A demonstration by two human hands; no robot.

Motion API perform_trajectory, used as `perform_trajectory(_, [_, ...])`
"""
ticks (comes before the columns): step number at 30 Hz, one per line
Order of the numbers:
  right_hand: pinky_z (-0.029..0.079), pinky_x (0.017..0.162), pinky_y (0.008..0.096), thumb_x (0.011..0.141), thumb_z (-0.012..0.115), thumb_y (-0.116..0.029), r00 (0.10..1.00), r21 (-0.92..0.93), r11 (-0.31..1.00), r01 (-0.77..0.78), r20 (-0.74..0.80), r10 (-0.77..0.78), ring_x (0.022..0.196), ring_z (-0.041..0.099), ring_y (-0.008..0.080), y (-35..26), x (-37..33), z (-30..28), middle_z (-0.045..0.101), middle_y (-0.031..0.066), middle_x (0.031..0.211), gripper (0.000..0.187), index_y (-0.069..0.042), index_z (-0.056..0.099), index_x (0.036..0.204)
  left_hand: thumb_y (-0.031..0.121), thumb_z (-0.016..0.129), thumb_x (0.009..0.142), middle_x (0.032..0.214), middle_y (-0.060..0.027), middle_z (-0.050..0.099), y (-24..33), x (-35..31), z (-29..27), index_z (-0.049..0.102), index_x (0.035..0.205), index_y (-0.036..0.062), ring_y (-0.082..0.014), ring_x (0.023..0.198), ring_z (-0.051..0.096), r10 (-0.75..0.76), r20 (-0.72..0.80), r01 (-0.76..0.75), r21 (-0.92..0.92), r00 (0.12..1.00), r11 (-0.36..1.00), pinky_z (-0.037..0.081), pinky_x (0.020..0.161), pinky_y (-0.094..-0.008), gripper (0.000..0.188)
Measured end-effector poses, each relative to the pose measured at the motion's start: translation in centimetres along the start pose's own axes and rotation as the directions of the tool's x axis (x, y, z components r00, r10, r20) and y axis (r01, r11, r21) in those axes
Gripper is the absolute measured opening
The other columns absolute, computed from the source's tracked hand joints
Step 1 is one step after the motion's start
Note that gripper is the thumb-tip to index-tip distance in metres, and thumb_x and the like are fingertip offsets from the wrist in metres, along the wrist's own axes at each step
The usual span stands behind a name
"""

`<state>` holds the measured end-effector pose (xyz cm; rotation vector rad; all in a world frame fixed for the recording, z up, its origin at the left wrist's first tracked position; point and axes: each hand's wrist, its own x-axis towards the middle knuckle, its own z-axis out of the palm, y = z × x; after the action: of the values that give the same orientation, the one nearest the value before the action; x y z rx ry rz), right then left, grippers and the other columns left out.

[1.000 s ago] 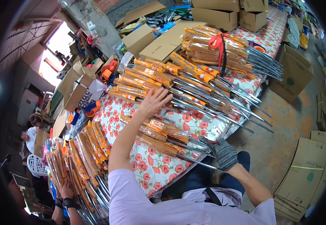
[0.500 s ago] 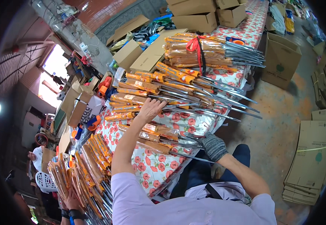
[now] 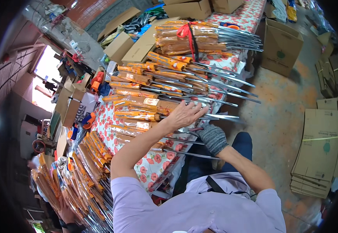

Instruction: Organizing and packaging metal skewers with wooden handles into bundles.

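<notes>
Long metal rods with their far ends in orange and brown plastic sleeves lie in rows across the table (image 3: pixel 149 169). My bare left hand (image 3: pixel 186 115) is closed over one sleeved pack of rods (image 3: pixel 151 101), whose bare ends stick out to the right, blurred. Close by and nearer to me, my right hand (image 3: pixel 212 138) wears a grey knitted glove. Its fingers are curled beside the rod ends, and what they grip is partly hidden. Below both hands, other sleeved rods (image 3: pixel 138 134) lie on the flowered cloth.
A bundle tied with red and black ribbon (image 3: pixel 192 39) lies at the back. Cardboard boxes (image 3: pixel 279 48) stand on the floor at right, with flattened cartons (image 3: pixel 318 147) nearer. At lower left, another person's hand (image 3: pixel 66 211) touches more sleeved rods (image 3: pixel 87 174).
My left hand has moved right and toward me, and the pack of rods has shifted with it. Both hands are now closer together. The whole view has shifted slightly.
</notes>
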<state>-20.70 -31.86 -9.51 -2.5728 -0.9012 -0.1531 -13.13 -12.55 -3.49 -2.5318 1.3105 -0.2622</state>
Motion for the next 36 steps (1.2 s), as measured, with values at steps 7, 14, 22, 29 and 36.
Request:
perform_trajectory(7, [0.055,0.079,0.0423,0.09,0.062,-0.018,0.978,0.062,0.996,0.061,-0.204,-0.047,0.094,0.066,0.0316,1.0,-1.9,-1.6,0.068,0.0133,0.102,0.018,-0.011,0.073,0.101,0.039,0.072,0.086,0.141,-0.0124,0.051,-0.9,-3.4,-1.9,0.05,0.14,0.0136,-0.0293,0.126,0.052,0.031,-0.097,-0.045,-0.149,0.995,0.988,0.043,0.101,-0.0475,0.064])
perform_trajectory(14, [0.054,0.087,0.037,0.094,0.063,-0.01,0.684,0.643,0.735,-0.216,-0.437,0.584,0.097,0.065,0.028,2.8,-11.4,0.9,0.066,0.0108,0.112,0.024,-0.006,0.069,0.117,0.044,0.074,0.085,0.146,-0.0131,0.048,3.5,-13.0,-2.9,0.057,0.131,0.0119,-0.0342,0.137,0.045,-0.254,-0.174,0.204,-0.265,0.951,0.943,0.035,0.111,-0.0537,0.059])
perform_trajectory(22, [0.051,0.097,0.0306,0.104,0.058,-0.019,0.627,0.922,-0.17,0.347,-0.094,0.774,0.11,0.063,0.0178,4.8,-8.4,12.2,0.061,0.0034,0.129,0.045,-0.01,0.049,0.147,0.043,0.072,0.087,0.142,-0.0149,0.052,8.2,-16.0,-0.3,0.061,0.128,0.0099,-0.0359,0.132,0.049,-0.424,-0.057,0.386,-0.321,0.904,0.865,0.035,0.111,-0.0545,0.054])
perform_trajectory(29, [0.056,0.082,0.0308,0.105,0.056,-0.019,0.496,0.991,0.135,0.017,-0.126,0.859,0.093,0.064,0.0162,3.6,-5.0,10.9,0.063,0.0033,0.115,0.039,-0.011,0.052,0.143,0.037,0.071,0.089,0.13,-0.014,0.06,5.4,-11.8,-1.2,0.066,0.119,0.0082,-0.0364,0.124,0.055,-0.502,-0.319,0.365,-0.402,0.804,0.84,0.042,0.104,-0.048,0.042])
perform_trajectory(36, [0.056,0.069,0.033,0.103,0.061,-0.024,0.216,0.891,-0.284,0.355,0.217,0.952,0.076,0.064,0.0164,10.0,-4.5,3.1,0.062,0.0014,0.099,0.032,-0.011,0.059,0.132,0.026,0.065,0.095,0.109,-0.0086,0.071,-2.5,-2.9,0.5,0.071,0.113,0.0108,-0.0304,0.104,0.064,-0.509,-0.147,0.398,-0.458,0.848,0.795,0.05,0.086,-0.0438,0.024])
